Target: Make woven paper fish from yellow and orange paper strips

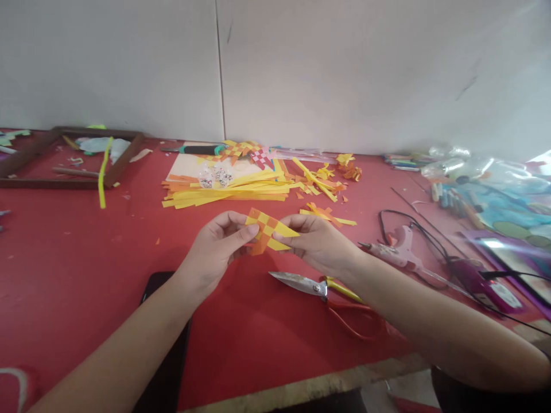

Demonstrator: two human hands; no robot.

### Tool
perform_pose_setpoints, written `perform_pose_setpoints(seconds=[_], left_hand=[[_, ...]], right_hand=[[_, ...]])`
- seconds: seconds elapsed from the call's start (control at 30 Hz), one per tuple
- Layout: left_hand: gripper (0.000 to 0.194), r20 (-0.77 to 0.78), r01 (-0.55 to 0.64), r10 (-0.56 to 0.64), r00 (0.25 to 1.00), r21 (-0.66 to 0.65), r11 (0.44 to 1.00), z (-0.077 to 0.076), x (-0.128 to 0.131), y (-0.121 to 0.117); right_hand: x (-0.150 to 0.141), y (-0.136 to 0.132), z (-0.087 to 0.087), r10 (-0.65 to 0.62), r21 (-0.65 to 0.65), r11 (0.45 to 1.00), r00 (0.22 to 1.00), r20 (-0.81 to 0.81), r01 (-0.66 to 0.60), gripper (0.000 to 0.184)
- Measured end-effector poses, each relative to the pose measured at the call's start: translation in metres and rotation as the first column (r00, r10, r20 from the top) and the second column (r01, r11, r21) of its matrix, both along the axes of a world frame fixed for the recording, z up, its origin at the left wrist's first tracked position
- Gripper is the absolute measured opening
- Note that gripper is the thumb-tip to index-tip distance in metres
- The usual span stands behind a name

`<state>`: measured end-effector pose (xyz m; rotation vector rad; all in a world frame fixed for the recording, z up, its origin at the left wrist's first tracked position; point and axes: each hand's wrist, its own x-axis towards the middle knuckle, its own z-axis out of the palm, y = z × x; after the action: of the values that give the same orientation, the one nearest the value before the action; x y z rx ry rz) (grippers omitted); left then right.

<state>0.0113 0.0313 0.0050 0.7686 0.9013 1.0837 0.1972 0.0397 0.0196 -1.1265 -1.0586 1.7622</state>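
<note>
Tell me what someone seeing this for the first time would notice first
Probably the yellow-and-orange woven paper piece at the centre, held by the left hand and the right hand above a bright red table. Next might come the scissors with one yellow and one red handle, lying just nearer than the hands, and the pile of yellow and orange paper strips beyond them.

No readable text or labels.
</note>
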Motion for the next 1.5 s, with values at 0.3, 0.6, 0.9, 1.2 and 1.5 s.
perform_pose_setpoints(seconds=[0.3, 0.6, 0.9, 1.2, 1.5], left_hand=[[0.027, -0.029, -0.02, 0.019, 0.999, -0.051, 0.999, 0.001, -0.001, 0.001], [0.028, -0.059, -0.054, 0.05, 0.997, -0.066, 0.996, 0.0, -0.003, 0.004], [0.029, -0.062, -0.111, 0.107, 0.992, -0.065, 0.992, -0.003, -0.006, 0.008], [0.028, -0.108, -0.096, 0.091, 0.99, -0.049, 0.994, -0.004, -0.005, 0.007], [0.022, -0.322, 0.015, 0.032, 0.946, 0.142, 0.99, -0.004, 0.001, -0.001]], right_hand=[[0.11, 0.105, 0.026, -0.647, 0.686, 0.657, 0.7, 0.303, 0.311, 0.031], [0.143, 0.118, 0.01, -0.487, 0.579, 0.786, 0.36, 0.795, -0.216, 0.008], [0.051, 0.064, -0.015, -0.248, 0.358, 0.639, 0.259, 0.934, -0.681, 0.013], [0.039, 0.055, -0.027, -0.237, 0.343, 0.654, 0.248, 0.939, -0.675, 0.01], [0.02, 0.006, -0.001, -0.358, 0.663, 0.746, 0.799, 0.483, -0.066, 0.011]])
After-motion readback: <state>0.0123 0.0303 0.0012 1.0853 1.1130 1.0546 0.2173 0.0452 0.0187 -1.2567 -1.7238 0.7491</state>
